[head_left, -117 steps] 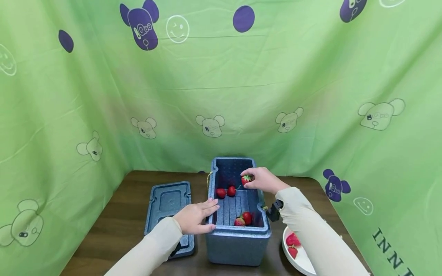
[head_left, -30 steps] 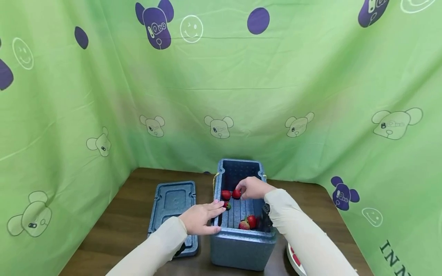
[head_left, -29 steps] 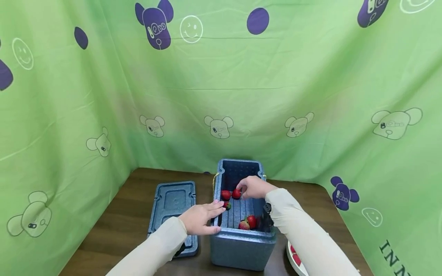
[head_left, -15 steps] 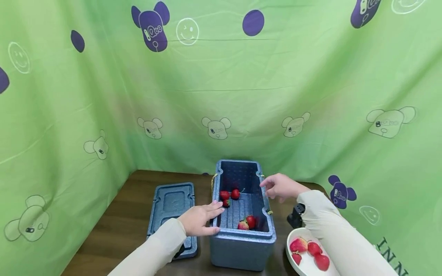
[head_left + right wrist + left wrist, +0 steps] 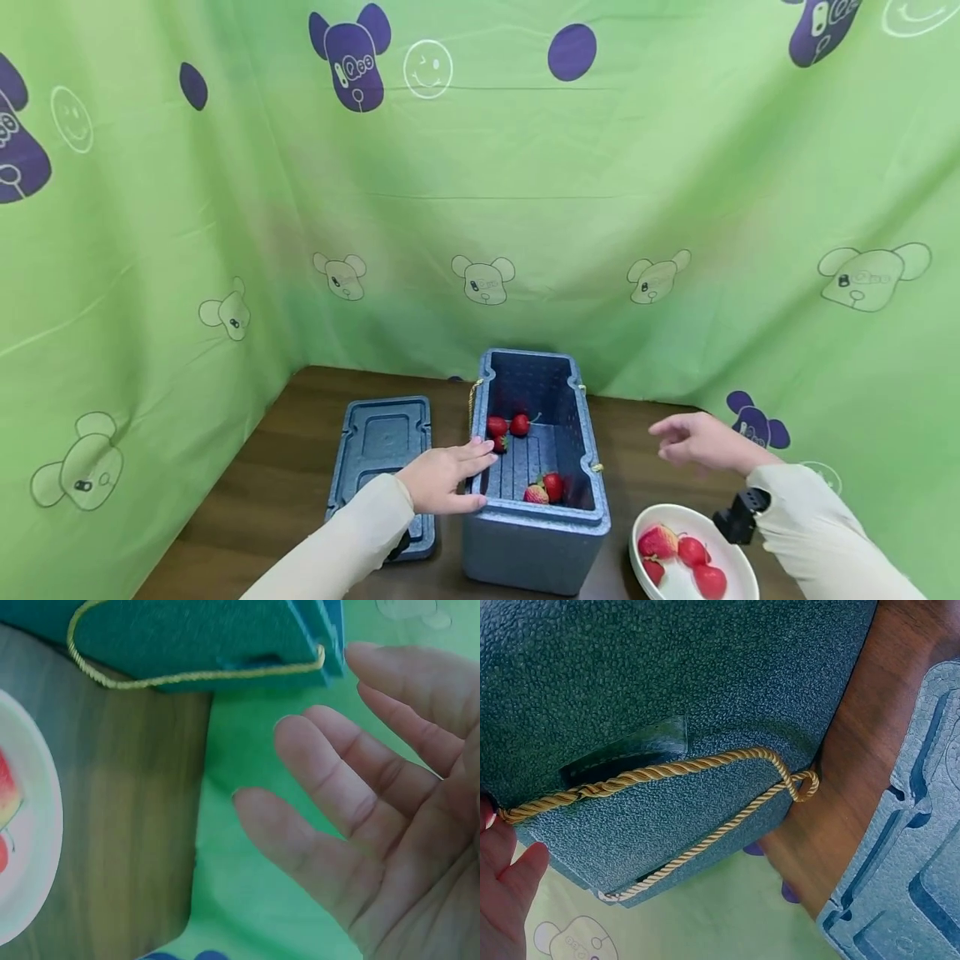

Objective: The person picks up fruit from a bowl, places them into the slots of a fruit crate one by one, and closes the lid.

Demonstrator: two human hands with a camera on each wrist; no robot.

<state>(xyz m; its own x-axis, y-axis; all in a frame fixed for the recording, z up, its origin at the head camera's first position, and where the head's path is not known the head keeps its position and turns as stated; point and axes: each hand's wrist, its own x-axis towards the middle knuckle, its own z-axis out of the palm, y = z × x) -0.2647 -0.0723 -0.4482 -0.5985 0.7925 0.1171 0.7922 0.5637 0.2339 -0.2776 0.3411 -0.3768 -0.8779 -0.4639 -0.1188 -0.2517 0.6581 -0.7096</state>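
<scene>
A blue foam box (image 5: 536, 542) stands lidless on the table, with several strawberries (image 5: 551, 486) and a cherry with a stem (image 5: 521, 424) inside. My left hand (image 5: 444, 479) rests on its left rim with fingers straight; in the left wrist view a gold cord (image 5: 667, 771) runs along the box's side near the thumb. My right hand (image 5: 708, 442) is in the air to the right of the box, fingers loosely bent and holding nothing, as the right wrist view also shows. Below it sits a white bowl (image 5: 738, 575) with several red fruits (image 5: 658, 542), strawberries among them.
The blue lid (image 5: 382, 433) lies flat on the brown wooden table (image 5: 247, 492), left of the box and partly under my left forearm. A green printed cloth (image 5: 525, 167) hangs behind and along both sides.
My right hand lets go inside the box, leaves it and moves right, past the rim to above the bowl's far side. Another strawberry now lies by the left wall. The left hand stays put.
</scene>
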